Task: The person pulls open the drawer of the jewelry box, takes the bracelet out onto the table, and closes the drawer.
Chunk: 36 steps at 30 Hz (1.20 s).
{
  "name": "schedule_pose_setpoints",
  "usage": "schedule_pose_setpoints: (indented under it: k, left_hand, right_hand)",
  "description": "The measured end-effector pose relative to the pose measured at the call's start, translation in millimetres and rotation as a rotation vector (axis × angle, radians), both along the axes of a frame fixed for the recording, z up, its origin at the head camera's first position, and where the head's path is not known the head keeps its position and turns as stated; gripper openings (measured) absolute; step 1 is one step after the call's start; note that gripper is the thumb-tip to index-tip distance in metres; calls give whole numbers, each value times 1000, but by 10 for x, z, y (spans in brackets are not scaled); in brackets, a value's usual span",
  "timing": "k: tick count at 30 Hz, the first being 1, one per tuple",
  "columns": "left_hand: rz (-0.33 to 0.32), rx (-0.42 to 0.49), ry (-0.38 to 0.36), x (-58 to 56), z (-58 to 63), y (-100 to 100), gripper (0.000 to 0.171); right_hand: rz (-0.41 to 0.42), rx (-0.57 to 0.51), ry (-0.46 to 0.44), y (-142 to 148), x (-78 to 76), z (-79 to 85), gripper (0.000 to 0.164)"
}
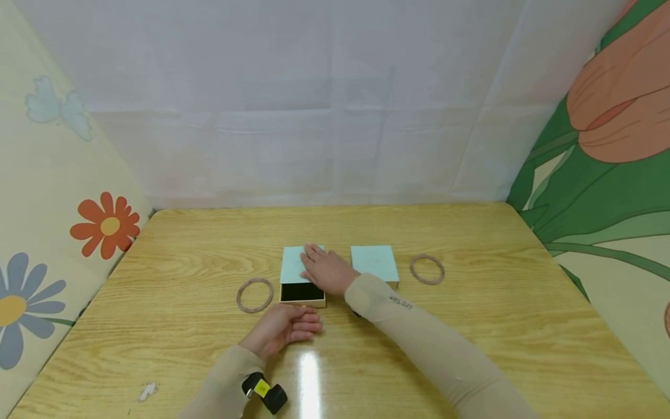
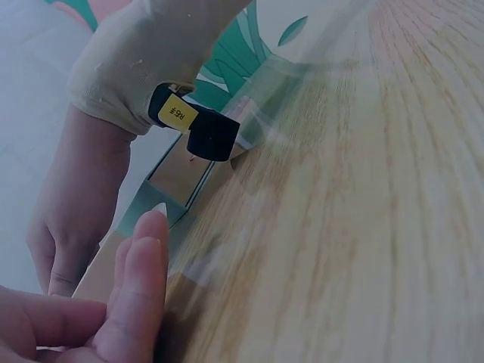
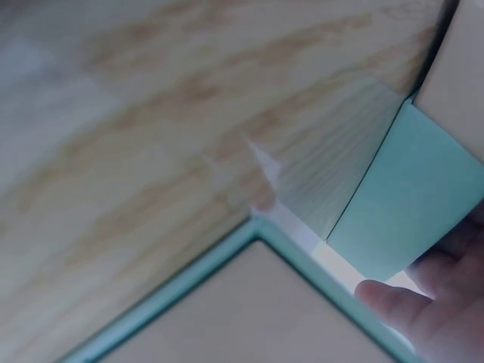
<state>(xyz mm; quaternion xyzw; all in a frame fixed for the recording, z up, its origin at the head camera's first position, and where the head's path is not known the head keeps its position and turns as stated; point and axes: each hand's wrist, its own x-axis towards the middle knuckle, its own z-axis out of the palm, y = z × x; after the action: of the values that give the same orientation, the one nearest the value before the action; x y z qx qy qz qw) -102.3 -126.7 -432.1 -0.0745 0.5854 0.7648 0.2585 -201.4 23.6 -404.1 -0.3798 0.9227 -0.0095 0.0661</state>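
Note:
A jewelry box [image 1: 293,265] with a light-blue sleeve lies on the table, its drawer [image 1: 302,293] part-way out toward me and showing a black lining. My right hand [image 1: 327,271] rests on the sleeve's top with fingers spread. In the right wrist view its fingertips [image 3: 397,306] are beside the turquoise sleeve [image 3: 408,193]. My left hand [image 1: 287,329] is at the drawer's front, thumb and forefinger close together against its lower edge, the other fingers pointing right. What they pinch there is hidden.
A second light-blue box [image 1: 374,263], drawer in, stands to the right. One pinkish bangle [image 1: 255,280] lies left of the boxes, and another bangle [image 1: 427,255] to the right. A white scuff [image 1: 148,391] marks the wooden table [image 1: 471,337] at front left.

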Motion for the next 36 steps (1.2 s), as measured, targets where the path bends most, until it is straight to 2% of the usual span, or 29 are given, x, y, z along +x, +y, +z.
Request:
schedule_pose_setpoints:
  k: [25, 36]
  left_hand:
    - [-6, -9, 21, -40, -5, 1, 35]
    - [-17, -12, 8, -73, -7, -12, 36]
  right_hand:
    - [-11, -2, -16, -2, 6, 2, 56]
    - [-16, -5, -23, -3, 10, -6, 56]
